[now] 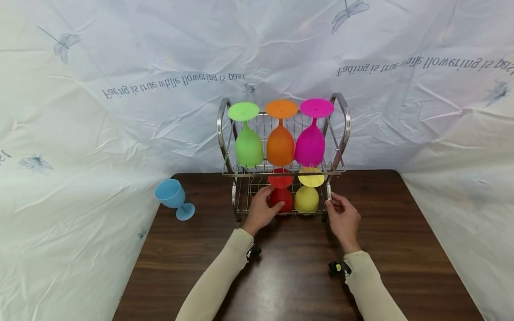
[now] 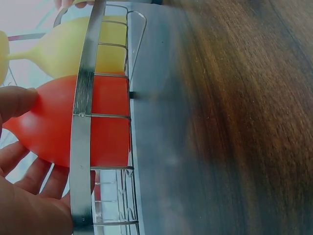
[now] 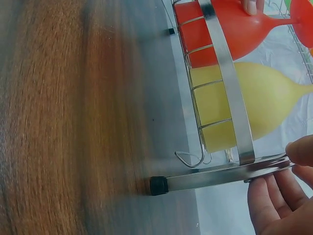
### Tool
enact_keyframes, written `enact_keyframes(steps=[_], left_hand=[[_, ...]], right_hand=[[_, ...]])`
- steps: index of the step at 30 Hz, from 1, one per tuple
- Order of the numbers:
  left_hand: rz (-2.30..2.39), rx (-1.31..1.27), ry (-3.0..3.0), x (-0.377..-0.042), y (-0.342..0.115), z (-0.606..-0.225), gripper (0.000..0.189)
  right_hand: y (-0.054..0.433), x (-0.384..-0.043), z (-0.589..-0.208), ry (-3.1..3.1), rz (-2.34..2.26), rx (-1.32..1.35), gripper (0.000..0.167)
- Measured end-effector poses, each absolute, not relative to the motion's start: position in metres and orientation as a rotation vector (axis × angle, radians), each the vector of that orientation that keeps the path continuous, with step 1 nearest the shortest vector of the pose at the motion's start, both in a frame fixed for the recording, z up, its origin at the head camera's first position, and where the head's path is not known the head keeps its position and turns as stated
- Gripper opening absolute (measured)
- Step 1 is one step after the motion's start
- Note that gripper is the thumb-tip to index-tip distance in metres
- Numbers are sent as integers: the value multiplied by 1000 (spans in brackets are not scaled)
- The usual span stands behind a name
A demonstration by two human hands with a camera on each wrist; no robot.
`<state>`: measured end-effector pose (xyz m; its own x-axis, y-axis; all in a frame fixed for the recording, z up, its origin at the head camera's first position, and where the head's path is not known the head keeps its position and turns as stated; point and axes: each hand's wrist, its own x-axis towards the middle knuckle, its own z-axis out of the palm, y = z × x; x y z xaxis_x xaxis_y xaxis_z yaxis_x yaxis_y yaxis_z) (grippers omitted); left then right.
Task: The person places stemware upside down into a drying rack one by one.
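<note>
A red goblet (image 1: 282,199) stands upside down on the lower tier of a two-tier metal dish rack (image 1: 234,198). My left hand (image 1: 262,210) holds its bowl, thumb in front and fingers around the left side. To the right of it, a yellow goblet (image 1: 307,199) is also upside down. My right hand (image 1: 344,218) pinches the rack's right side post (image 3: 264,167) between thumb and fingers. On the upper tier, a green goblet (image 1: 249,147), an orange goblet (image 1: 280,145) and a magenta goblet (image 1: 310,145) stand inverted in a row.
At the left edge of the dark wooden table (image 1: 289,267), a blue goblet (image 1: 170,193) stands upright, apart from the rack. A pale printed sheet (image 1: 168,120) hangs behind the table and down both sides.
</note>
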<state>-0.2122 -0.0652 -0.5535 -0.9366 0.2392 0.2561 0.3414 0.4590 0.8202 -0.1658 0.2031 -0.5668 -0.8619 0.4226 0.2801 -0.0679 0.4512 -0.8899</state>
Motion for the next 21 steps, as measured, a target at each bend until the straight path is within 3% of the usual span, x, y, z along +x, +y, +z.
enact_keyframes(steps=[21], left_hand=[[-1637, -376, -2476, -194, -83, -543, 60]], right_hand=[[204, -166, -568, -2232, 1409, -274, 32]])
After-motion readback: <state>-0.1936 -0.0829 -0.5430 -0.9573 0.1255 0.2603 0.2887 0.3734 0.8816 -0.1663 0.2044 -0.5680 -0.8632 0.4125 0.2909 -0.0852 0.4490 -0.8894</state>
